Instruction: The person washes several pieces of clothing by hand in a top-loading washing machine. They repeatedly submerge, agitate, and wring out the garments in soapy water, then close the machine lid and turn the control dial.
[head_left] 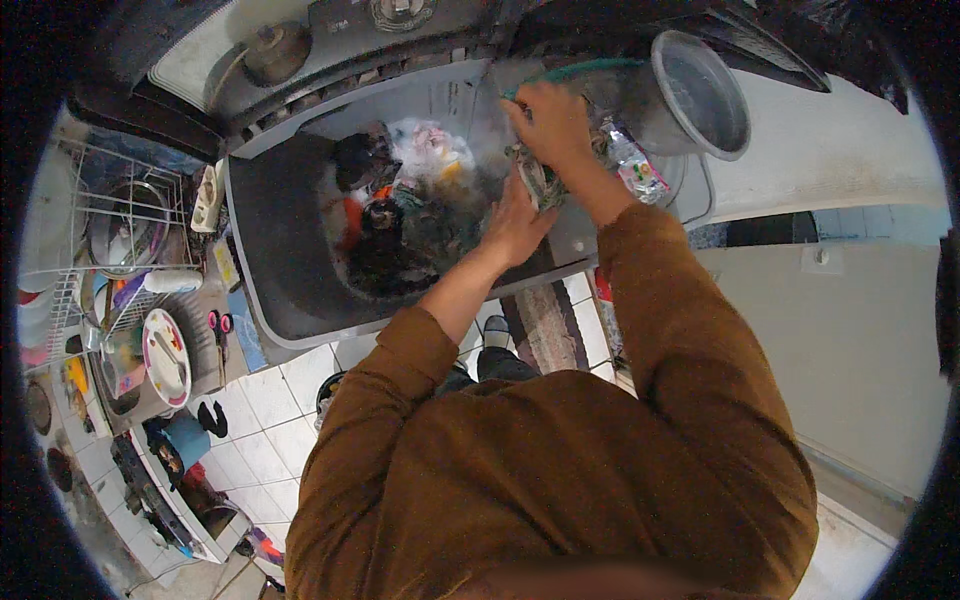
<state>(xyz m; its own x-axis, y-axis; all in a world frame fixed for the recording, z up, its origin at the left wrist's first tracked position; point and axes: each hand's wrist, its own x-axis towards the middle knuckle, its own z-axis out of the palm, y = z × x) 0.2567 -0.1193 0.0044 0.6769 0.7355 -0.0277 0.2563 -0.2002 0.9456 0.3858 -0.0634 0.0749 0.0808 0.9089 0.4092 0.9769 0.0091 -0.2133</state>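
In front of me is a washing machine's grey tub [275, 235], with wet laundry and white suds [425, 150] in it. Dark garments [390, 255] lie in the water along with a few orange and red pieces. At the tub's right edge my left hand [515, 222] is closed on a patterned cloth [540, 182], its fingers partly hidden by the fabric. Just above it, my right hand [553, 120] has its fingers curled down over the upper part of the bunched cloth; its fingertips are hard to see. A green hose [590, 68] runs behind the right hand.
A grey plastic basin [703, 95] stands at the machine's right end, beside a shiny printed packet [632, 165]. Left of the machine are a wire dish rack [130, 215], a power strip [207, 198], pink-handled scissors [220, 325] and an oval plate [167, 357]. A striped mat [545, 325] lies below.
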